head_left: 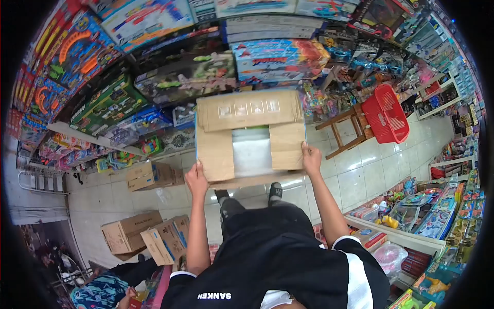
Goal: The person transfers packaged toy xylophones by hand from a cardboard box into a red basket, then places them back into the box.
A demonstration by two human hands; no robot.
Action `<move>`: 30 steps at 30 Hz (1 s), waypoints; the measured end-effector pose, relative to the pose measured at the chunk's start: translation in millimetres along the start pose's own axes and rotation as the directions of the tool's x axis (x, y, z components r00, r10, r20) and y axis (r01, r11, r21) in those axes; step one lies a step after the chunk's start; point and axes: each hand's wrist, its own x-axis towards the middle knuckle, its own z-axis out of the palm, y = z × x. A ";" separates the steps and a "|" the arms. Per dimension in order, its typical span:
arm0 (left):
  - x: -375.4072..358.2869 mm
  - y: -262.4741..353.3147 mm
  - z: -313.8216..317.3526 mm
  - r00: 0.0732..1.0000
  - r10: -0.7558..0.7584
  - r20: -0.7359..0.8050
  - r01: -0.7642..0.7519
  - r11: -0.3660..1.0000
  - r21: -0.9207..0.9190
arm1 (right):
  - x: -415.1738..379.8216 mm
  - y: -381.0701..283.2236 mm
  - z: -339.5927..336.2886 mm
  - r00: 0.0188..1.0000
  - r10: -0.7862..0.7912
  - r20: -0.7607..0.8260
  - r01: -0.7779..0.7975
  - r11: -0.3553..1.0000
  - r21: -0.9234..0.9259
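A brown cardboard box (215, 149) is held up in front of my body, above the floor. Its flaps are parted, and a pale, whitish surface (251, 152) with a bit of green at its top shows in the gap. My left hand (196, 178) grips the lower left side, thumb on the cardboard. On the right edge, my right hand (311, 158) holds the box the same way. The fingers of both hands are partly hidden behind it. A row of printed handling symbols (249, 107) marks the far flap.
Shelves of boxed toys (278, 56) rise ahead. A red plastic basket (386, 114) rests by a wooden stool (343, 131) at right. Cardboard boxes (128, 233) stand on the tiled floor (85, 206) at left. Another person (103, 291) is at lower left. More toys (422, 206) line the right.
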 end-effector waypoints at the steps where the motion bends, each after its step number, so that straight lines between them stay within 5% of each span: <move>1: -5.7 4.1 17.8 1.000 -0.013 0.006 0.013 1.000 0.003 | 11.5 18.5 0.4 1.000 -0.005 -0.012 0.005 1.000 0.006; 8: -43.3 -1.7 92.4 0.977 -0.197 -0.088 0.199 0.980 0.014 | 10.5 80.0 -27.6 0.985 0.126 0.115 -0.117 0.990 -0.077; 15: -16.8 41.7 95.1 0.982 -0.108 -0.154 0.119 0.991 0.065 | 36.6 80.3 -22.3 0.995 0.087 0.057 -0.087 0.996 -0.005; 21: -1.2 46.2 115.0 0.983 -0.184 0.026 0.185 0.983 -0.013 | 85.7 67.4 -35.9 0.991 0.120 0.066 -0.117 0.992 -0.045; 23: -1.3 30.1 130.2 0.989 0.004 0.151 0.003 0.999 -0.048 | 95.0 81.7 -28.9 0.990 0.126 0.060 -0.124 0.992 -0.025; 25: -4.4 42.7 131.8 0.988 -0.028 0.153 0.026 1.000 0.014 | 103.7 93.5 -21.4 0.989 0.136 0.065 -0.142 0.984 0.108; 29: -4.7 37.4 131.7 0.991 -0.038 0.130 0.033 0.999 0.039 | 93.1 82.7 -23.1 0.978 0.156 0.138 -0.168 0.982 0.083; 30: -6.6 42.2 128.2 0.991 -0.047 0.124 0.042 0.998 0.044 | 86.9 68.3 -26.2 1.000 -0.016 -0.021 0.017 0.997 0.072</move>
